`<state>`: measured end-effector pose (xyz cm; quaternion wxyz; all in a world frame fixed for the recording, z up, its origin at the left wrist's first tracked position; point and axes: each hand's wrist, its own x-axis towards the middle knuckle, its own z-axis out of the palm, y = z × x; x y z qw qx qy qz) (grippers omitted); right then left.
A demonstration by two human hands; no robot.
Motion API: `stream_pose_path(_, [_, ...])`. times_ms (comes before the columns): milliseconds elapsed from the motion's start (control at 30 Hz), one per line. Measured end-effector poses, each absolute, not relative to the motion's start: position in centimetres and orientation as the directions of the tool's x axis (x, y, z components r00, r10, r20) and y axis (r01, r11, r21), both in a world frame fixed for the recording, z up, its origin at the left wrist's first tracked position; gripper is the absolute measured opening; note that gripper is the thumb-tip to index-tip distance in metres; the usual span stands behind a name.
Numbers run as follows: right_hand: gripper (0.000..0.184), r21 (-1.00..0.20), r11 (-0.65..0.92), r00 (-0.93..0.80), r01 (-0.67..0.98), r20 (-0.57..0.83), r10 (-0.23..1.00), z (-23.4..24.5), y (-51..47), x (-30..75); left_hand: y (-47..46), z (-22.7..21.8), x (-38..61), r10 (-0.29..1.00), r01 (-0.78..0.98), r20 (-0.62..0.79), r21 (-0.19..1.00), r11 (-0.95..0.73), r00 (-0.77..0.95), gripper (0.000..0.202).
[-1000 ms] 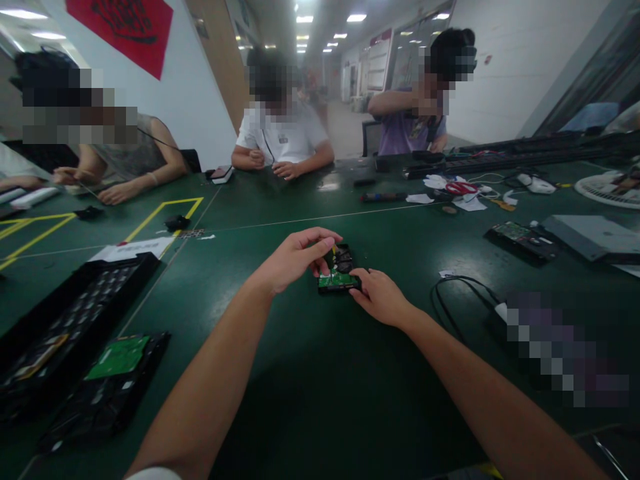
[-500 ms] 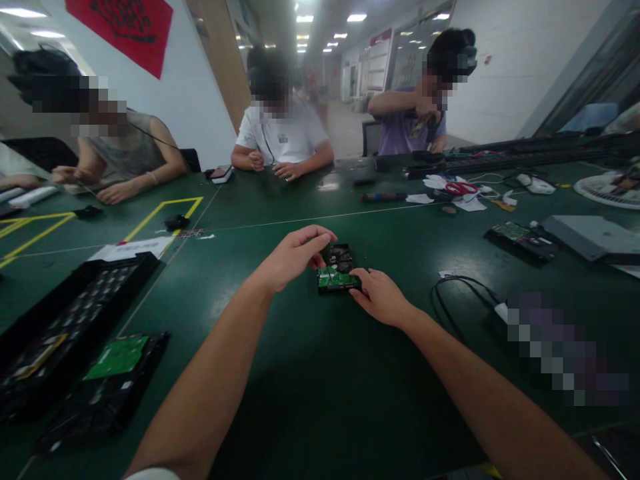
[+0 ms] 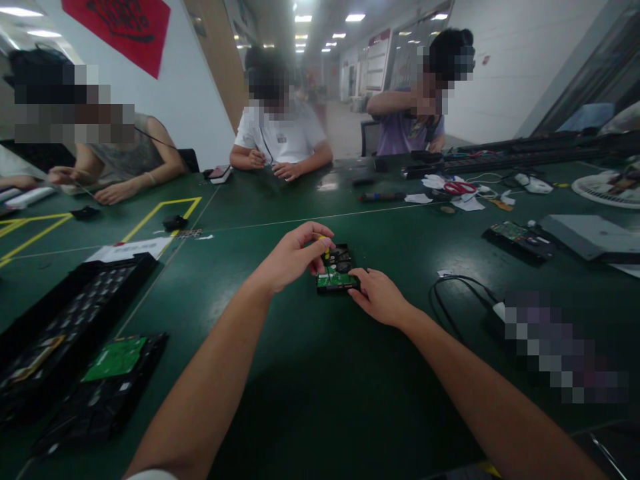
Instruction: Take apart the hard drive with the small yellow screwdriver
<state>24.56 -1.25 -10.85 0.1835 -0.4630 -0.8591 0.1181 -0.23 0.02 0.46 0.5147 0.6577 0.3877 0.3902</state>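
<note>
In front of me on the table lies a hard drive (image 3: 342, 267), with its green circuit board on the near half and bare dark metal on the far half. My left hand (image 3: 297, 257) is closed around a small screwdriver (image 3: 327, 253) with a yellow handle. Its thin shaft points down at the circuit board; whether the tip sits in a screw is too small to tell. My right hand (image 3: 381, 295) grips the drive's right edge between thumb and fingers.
A black slotted tray (image 3: 90, 313) and another drive-like unit with a green board (image 3: 117, 357) lie at left. To the right are another hard drive (image 3: 520, 240), a grey metal box (image 3: 593, 237) and a black cable (image 3: 437, 300). Co-workers sit across the green table (image 3: 280, 373).
My left fingers have shifted slightly on the screwdriver, and its yellow handle now shows. The right hand still grips the hard drive, which has stayed in place.
</note>
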Motion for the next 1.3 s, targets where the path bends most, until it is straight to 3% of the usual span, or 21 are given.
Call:
stream_pose_path(267, [0.04,-0.374,0.551,-0.506,0.746,0.22,0.834,-10.83,-1.28,24.52,0.14,0.54,0.06,0.93,0.095,0.114,0.983,-0.156,0.35,0.019])
stream_pose_path(500, [0.038,-0.38,0.546,-0.503,0.747,0.213,0.837,-10.7,-1.37,24.52,0.35,0.31,-0.3,0.924,0.217,0.148,0.948,-0.235,0.353,0.031])
stream_pose_path(933, [0.04,-0.369,0.552,-0.507,0.748,0.22,0.833,-10.87,-1.31,24.64,0.03,0.37,-0.1,0.926,0.059,0.089,0.991,-0.119,0.368,0.029])
stream_pose_path(1300, [0.038,-0.368,0.556,-0.511,0.745,0.221,0.831,-10.68,-1.41,24.6,0.32,0.35,-0.35,0.925,0.101,0.1,0.984,-0.146,0.367,0.029])
